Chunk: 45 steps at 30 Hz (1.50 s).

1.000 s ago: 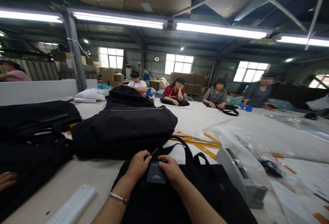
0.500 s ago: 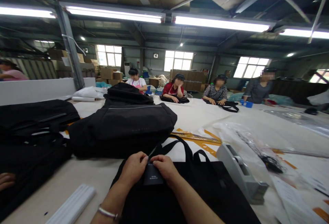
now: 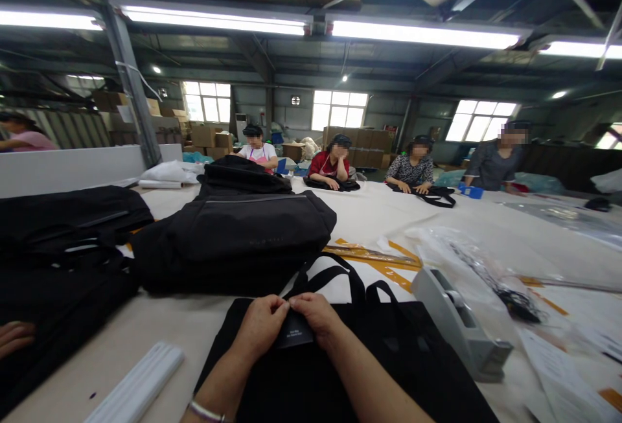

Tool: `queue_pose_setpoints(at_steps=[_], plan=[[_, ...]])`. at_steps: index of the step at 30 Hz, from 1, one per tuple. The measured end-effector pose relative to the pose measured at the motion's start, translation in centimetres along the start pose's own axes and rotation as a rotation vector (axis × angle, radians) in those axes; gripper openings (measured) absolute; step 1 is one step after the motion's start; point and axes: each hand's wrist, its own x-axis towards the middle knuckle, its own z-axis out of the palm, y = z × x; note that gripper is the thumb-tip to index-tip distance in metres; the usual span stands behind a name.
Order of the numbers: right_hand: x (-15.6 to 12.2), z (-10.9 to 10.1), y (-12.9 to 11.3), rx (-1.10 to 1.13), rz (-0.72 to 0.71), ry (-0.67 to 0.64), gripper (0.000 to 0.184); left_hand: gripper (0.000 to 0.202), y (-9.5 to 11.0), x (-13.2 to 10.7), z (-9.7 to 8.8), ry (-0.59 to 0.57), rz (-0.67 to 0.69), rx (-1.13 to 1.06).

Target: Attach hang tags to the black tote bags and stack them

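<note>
A black fabric bag (image 3: 389,371) with strap handles (image 3: 340,267) lies flat in front of me. Over its upper part is a dark hang tag (image 3: 295,336) with small pale print. My left hand (image 3: 261,327) is closed in a pinch at the tag's top edge. Right beside it, my right hand (image 3: 315,317) pinches the same edge, the thumbs and fingertips of both hands almost touching. The fingers cover the tag's upper half, and whether a cord runs between them I cannot make out.
Black bags (image 3: 233,241) are stacked ahead and to the left. A grey tape dispenser (image 3: 459,326) stands at the right, near clear plastic and dark cords (image 3: 518,306). White strips (image 3: 138,384) lie front left. Another person's hand (image 3: 15,339) rests at the left edge. Co-workers sit across the table.
My hands have drawn closer together at the tag's top, and the fingers now cover more of its upper print. The view has shifted slightly.
</note>
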Motion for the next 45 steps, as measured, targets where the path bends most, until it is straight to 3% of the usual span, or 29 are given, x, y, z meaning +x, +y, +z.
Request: queue_pose_setpoints(at_steps=[14, 27, 31, 45], plan=[[0.4, 0.2, 0.4, -0.003, 0.038, 0.041, 0.022, 0.024, -0.5, 0.1, 0.4, -0.005, -0.004, -0.012], [0.1, 0.5, 0.9, -0.164, -0.068, 0.087, 0.015, 0.024, -0.6, 0.2, 0.4, 0.004, -0.014, -0.02], [0.5, 0.4, 1.1, -0.133, -0.034, 0.078, 0.018, 0.021, -0.8, 0.2, 0.5, 0.009, -0.011, -0.003], [0.8, 0.2, 0.7, 0.046, 0.0, 0.066, 0.005, 0.018, -0.4, -0.2, 0.4, 0.026, 0.023, 0.012]])
